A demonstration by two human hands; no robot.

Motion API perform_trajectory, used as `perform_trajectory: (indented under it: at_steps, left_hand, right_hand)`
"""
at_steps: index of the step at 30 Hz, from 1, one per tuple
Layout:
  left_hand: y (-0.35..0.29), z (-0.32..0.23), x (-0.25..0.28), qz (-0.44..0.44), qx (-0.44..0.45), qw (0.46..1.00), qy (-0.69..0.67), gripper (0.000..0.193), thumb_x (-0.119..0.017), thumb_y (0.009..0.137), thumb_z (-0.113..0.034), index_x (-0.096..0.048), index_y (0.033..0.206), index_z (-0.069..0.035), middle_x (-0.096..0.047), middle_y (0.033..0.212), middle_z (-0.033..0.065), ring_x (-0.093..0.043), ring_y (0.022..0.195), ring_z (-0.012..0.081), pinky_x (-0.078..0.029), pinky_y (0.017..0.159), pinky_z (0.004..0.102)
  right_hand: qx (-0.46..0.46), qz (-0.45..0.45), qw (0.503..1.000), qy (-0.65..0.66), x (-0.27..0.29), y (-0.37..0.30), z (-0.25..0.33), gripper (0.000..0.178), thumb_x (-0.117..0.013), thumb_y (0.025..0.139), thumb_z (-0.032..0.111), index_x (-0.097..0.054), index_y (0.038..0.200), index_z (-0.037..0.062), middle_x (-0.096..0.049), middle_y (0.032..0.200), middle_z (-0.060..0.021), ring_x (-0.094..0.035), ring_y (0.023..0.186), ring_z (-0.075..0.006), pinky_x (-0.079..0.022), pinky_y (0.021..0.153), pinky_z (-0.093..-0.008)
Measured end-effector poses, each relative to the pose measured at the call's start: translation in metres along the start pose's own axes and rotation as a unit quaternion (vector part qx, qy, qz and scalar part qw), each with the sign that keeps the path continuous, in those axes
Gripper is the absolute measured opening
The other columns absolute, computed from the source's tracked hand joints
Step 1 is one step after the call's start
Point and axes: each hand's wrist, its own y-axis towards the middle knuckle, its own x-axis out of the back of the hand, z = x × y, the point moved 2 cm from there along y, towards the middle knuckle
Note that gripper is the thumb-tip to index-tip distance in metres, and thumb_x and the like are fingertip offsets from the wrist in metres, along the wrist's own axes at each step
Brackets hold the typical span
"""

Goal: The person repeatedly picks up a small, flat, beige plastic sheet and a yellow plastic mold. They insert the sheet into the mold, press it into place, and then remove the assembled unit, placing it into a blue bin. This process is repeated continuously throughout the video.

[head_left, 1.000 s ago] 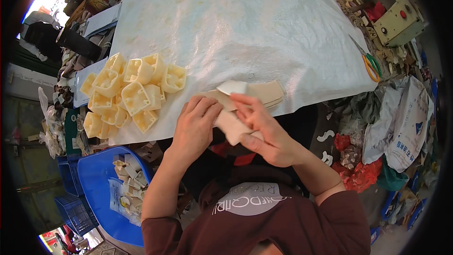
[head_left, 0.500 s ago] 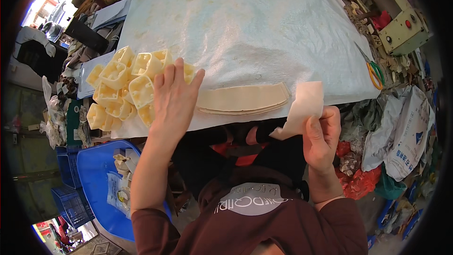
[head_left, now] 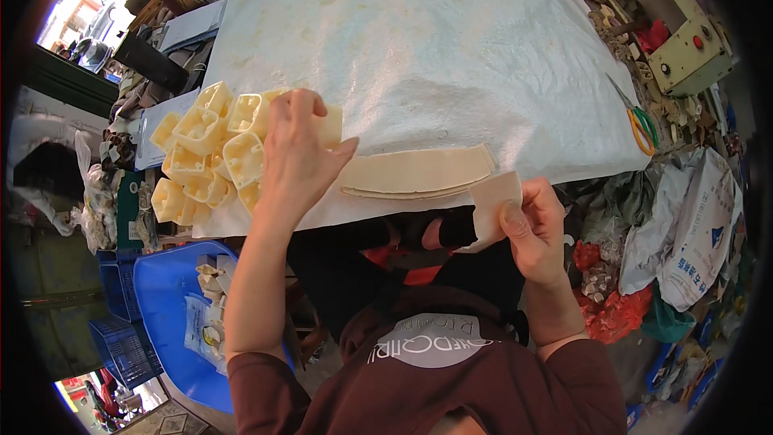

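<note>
My left hand [head_left: 296, 149] is bent round a pale yellow hollow block [head_left: 331, 126], its fingers curled and its thumb pointing to the right. The hand partly hides this block. Just left of it lies a pile of similar hollow yellow blocks [head_left: 197, 130], some with their open ends up. My right hand [head_left: 535, 229] pinches a cream-coloured strip [head_left: 493, 205] between thumb and fingers, over the table's front edge. Between my hands lies a short stack of curved cream strips [head_left: 419, 171], flat on the table.
White sheeting covers the table [head_left: 403, 48]. Scissors [head_left: 642, 129] with green and orange handles lie at its right edge. A blue tub [head_left: 161, 290] stands below left. At the right are a white sack [head_left: 699, 225], red bags [head_left: 616, 310] and a control box [head_left: 686, 56] with a red button.
My left hand's fingers have curled, and the block beside them has turned, showing more of its side. My right hand has brought the strip left and lower, toward the stack.
</note>
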Motion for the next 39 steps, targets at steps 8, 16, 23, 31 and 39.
perform_trajectory:
  at_steps: [8,16,23,31,39]
  left_hand:
    - [-0.07,-0.038,-0.011,0.012,-0.029,0.821,-0.569,0.072,-0.049,0.067,0.017,-0.027,0.132,-0.006,-0.053,0.122,0.0157,-0.049,0.113,0.0226,-0.043,0.092,0.0328]
    - [-0.106,-0.046,-0.016,0.071,0.072,0.823,-0.558,0.058,-0.048,0.07,0.02,-0.042,0.124,-0.001,-0.048,0.117,0.0102,-0.05,0.106,0.0169,-0.044,0.088,0.0294]
    - [-0.107,-0.041,-0.017,0.038,-0.033,0.901,-0.431,0.048,-0.051,0.064,0.016,-0.054,0.107,-0.006,-0.047,0.118,0.0116,-0.051,0.1,0.0178,-0.044,0.084,0.0285]
    - [-0.111,-0.045,-0.02,0.077,0.034,0.883,-0.461,0.042,-0.057,0.066,0.013,-0.054,0.102,-0.008,-0.043,0.121,0.012,-0.05,0.103,0.0194,-0.044,0.084,0.0296]
    - [-0.11,-0.045,-0.022,0.095,0.043,0.882,-0.459,0.042,-0.057,0.068,0.012,-0.053,0.104,-0.007,-0.043,0.121,0.011,-0.051,0.104,0.0188,-0.044,0.084,0.0295]
  right_hand:
    - [0.052,0.121,0.979,-0.155,-0.019,0.028,0.019,0.02,-0.062,0.078,-0.004,-0.053,0.095,0.0009,-0.061,0.077,-0.0096,-0.057,0.063,-0.0125,-0.043,0.054,-0.0238]
    - [-0.12,0.225,0.947,-0.197,-0.039,0.032,0.025,0.012,-0.065,0.081,0.006,-0.055,0.082,-0.0006,-0.062,0.066,-0.0097,-0.06,0.057,-0.0137,-0.045,0.051,-0.0261]
    - [-0.062,0.205,0.963,-0.165,-0.045,0.028,0.014,0.013,-0.065,0.082,0.008,-0.055,0.08,-0.0005,-0.06,0.06,-0.0076,-0.057,0.052,-0.0113,-0.042,0.047,-0.0247]
    - [-0.129,0.186,0.962,-0.153,-0.051,0.025,0.02,0.016,-0.067,0.081,0.012,-0.056,0.08,0.0008,-0.058,0.057,-0.0071,-0.055,0.049,-0.0123,-0.041,0.046,-0.0262]
    - [-0.129,0.182,0.96,-0.171,-0.05,0.025,0.016,0.015,-0.068,0.079,0.014,-0.058,0.079,0.0035,-0.057,0.054,-0.0058,-0.051,0.052,-0.0184,-0.04,0.056,-0.0316]
